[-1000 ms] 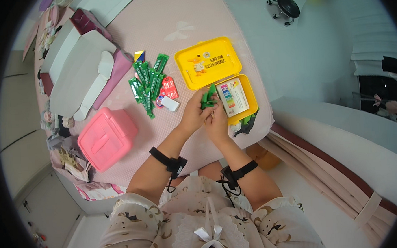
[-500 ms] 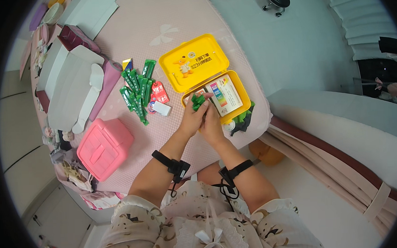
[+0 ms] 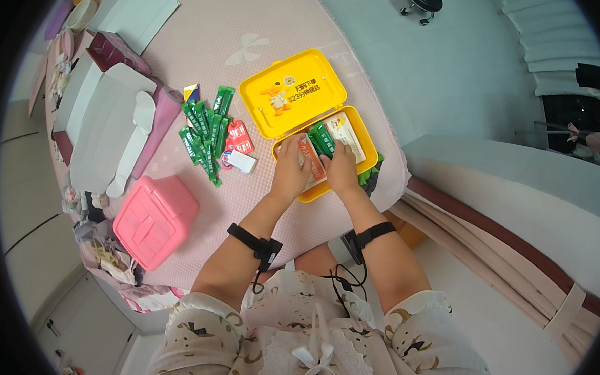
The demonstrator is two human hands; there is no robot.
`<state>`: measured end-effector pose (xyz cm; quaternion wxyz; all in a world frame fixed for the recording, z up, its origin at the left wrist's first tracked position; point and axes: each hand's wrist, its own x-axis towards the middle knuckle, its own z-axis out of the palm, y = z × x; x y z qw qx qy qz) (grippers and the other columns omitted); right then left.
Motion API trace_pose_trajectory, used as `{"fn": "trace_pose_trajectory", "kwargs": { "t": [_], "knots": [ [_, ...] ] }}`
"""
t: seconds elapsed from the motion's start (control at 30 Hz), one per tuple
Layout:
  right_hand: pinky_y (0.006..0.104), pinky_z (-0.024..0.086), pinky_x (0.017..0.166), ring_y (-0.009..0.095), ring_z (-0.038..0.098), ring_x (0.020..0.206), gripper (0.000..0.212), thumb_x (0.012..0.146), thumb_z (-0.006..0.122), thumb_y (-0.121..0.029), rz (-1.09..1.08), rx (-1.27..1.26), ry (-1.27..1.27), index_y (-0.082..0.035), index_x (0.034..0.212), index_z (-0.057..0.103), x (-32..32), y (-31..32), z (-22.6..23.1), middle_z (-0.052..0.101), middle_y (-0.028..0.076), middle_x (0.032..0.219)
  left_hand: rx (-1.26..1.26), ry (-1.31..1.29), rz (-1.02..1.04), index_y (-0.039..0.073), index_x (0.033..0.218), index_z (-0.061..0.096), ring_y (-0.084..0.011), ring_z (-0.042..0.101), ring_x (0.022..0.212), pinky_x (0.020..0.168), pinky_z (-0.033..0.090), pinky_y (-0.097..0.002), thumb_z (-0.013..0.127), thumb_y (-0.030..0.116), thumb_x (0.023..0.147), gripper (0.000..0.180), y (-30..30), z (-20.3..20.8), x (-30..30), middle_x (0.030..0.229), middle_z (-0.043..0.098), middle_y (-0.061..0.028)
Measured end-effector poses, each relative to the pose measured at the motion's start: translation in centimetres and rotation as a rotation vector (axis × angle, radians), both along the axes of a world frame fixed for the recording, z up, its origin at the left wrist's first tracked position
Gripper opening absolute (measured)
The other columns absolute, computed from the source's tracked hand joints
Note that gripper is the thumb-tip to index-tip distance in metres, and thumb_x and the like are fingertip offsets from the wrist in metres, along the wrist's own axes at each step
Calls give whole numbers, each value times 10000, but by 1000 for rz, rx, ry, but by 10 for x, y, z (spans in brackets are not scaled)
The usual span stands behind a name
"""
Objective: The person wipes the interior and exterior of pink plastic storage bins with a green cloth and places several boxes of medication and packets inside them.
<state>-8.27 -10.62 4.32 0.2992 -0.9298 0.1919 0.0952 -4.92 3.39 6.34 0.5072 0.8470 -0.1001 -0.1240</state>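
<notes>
An open yellow plastic case (image 3: 305, 197) lies on the bed, its lid (image 3: 309, 109) folded back on the far side. Inside its left part is an orange-and-white carton (image 3: 313, 161), partly covered by my left hand (image 3: 289, 166), whose fingers and thumb hold it. Green stick sachets (image 3: 321, 139) rest between that carton and a white carton (image 3: 346, 136) on the right. My right hand (image 3: 341, 166) is closed around the near end of the sachets, its fingers next to the white carton. The sachets' lower ends are hidden by that hand.
More green stick sachets (image 3: 205, 133) form a loose pile left of the case, beside red tags (image 3: 240, 137) and a small white box (image 3: 243, 162). A pink lidded box (image 3: 154, 222) stands nearer left. An open white carton (image 3: 106, 123) lies farther back. Dark green packaging (image 3: 374, 175) touches the case's right side.
The green sachets bunched in my hands now lie in the case between the two cartons. My hands have moved apart, the left onto the orange-and-white carton, the right to the right.
</notes>
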Motion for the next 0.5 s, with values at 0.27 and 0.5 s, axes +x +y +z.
{"fn": "trace_pose_trajectory", "kwargs": {
  "t": [0.27, 0.5],
  "knots": [
    [436, 434, 837, 368, 518, 958, 250, 867, 581, -128, 19, -177, -90, 6, 1076, 605, 5, -6, -5, 547, 187, 1015, -64, 22, 17, 45, 1159, 522, -298, 505, 1129, 969, 413, -347, 555, -81, 765, 414, 15, -2, 0, 1159, 525, -141],
    [423, 440, 821, 360, 545, 930, 179, 865, 546, -46, -10, 51, -332, 6, 1033, 583, 26, 17, 18, 553, 178, 982, -101, 14, 145, 46, 1132, 545, -241, 541, 1084, 867, 472, -332, 528, -101, 779, 383, 48, 1, 4, 1150, 543, -100]
  ]
}}
